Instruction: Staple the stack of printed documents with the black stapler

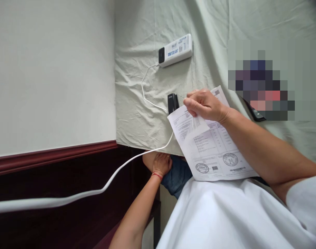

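Note:
My right hand (203,105) is closed in a pinch on the upper edge of a printed paper sheet (182,128), whose near part is folded over. Beneath it lies more of the printed paper (212,152), with round stamps near its lower edge. A black stapler (172,103) stands just left of my right hand, partly behind the sheet's corner. Below the table edge, my left hand (162,164) rests on my leg with curled fingers, apart from the paper. A red string bracelet (156,175) circles its wrist.
A white power bank (175,50) lies on the wrinkled pale green cloth (137,83). Its white cable (144,93) runs toward the stapler; a white cable (116,173) also crosses the table edge at lower left. A dark device (258,115) lies at right, mostly blurred out.

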The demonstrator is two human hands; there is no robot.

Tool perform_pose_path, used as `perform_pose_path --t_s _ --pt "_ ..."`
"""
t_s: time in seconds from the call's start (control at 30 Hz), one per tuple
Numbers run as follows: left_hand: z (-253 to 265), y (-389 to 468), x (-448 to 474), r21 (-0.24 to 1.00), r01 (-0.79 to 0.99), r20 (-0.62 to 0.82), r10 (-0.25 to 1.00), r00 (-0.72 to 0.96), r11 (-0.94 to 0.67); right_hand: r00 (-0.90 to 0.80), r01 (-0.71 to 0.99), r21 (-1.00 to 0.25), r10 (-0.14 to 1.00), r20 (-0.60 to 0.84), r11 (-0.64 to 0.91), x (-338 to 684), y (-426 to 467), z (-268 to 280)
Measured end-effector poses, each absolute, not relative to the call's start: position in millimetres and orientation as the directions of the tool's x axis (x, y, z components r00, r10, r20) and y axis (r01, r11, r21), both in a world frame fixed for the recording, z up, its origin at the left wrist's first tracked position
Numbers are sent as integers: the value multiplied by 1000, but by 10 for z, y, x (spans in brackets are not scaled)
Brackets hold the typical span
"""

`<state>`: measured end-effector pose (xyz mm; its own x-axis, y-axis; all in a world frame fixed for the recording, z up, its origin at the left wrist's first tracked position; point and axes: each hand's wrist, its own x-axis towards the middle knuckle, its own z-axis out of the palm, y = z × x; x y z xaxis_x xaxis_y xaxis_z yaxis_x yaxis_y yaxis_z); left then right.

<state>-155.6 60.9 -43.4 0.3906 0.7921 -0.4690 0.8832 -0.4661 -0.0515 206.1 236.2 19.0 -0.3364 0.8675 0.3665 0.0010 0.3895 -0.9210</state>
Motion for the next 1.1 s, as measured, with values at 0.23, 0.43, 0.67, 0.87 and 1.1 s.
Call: perform_pose_path --t_s 0.23,0.43,0.67,0.87,1.1 --pt "-430 613 -1549 -50 884 -470 792 390 -465 -252 62 -942 919 304 329 2070 2356 188" --pt "-436 611 -1551 -48 886 -469 794 388 -461 -247 70 -950 928 278 304 2079 2342 225" --pt "-434 605 -1554 -56 888 -465 799 382 -457 -239 61 -952 931 277 299 2073 2346 216" --pt "-431 606 -1550 -58 886 -468 797 382 -459 -245 45 -955 930 272 292 2074 2347 213" --pt "-419 614 -1537 -59 884 -471 794 384 -463 -266 35 -960 928 260 279 2097 2349 233"
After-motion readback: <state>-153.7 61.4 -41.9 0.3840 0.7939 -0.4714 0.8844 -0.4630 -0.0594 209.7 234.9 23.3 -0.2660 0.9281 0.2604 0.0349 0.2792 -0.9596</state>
